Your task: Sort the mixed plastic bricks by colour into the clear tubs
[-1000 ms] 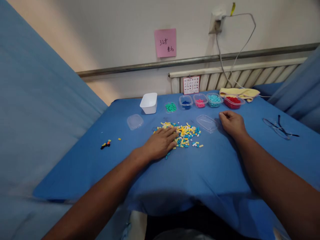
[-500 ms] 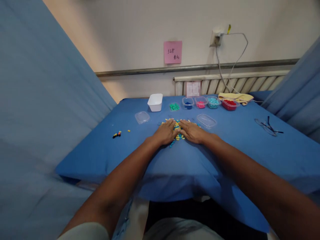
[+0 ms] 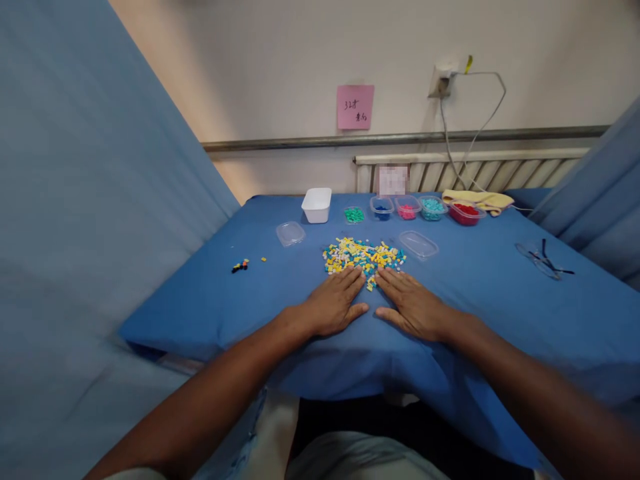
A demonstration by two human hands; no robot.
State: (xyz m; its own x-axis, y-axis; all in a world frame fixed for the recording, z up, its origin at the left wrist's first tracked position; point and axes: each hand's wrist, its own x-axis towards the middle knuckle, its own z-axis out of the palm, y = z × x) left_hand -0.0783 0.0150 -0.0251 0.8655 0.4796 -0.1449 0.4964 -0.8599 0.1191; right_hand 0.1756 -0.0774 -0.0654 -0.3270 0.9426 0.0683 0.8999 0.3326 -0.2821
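A loose pile of small yellow, white and teal pieces (image 3: 363, 253), like tiny building bricks, is spread over the blue cloth (image 3: 320, 367). My left hand (image 3: 334, 301) lies flat at the near left edge of the pile, fingers stretched out and fingertips touching it. Mirroring it, my right hand (image 3: 413, 303) is flat at the near right edge, thumb out to the side. Neither hand holds anything. A few yellow pieces show in the gap between the two sets of fingertips.
Behind the pile stand a white tub (image 3: 317, 205), green pieces (image 3: 355, 215) and clear tubs of dark blue (image 3: 382, 209), pink (image 3: 407, 209), light blue (image 3: 433, 208) and red pieces (image 3: 467, 213). Clear lids (image 3: 291, 233) lie nearby. Glasses (image 3: 545, 260) rest right; black pieces (image 3: 240, 267) left.
Both hands have drawn back toward me off the pile, uncovering most of it. The whole view has shifted slightly.
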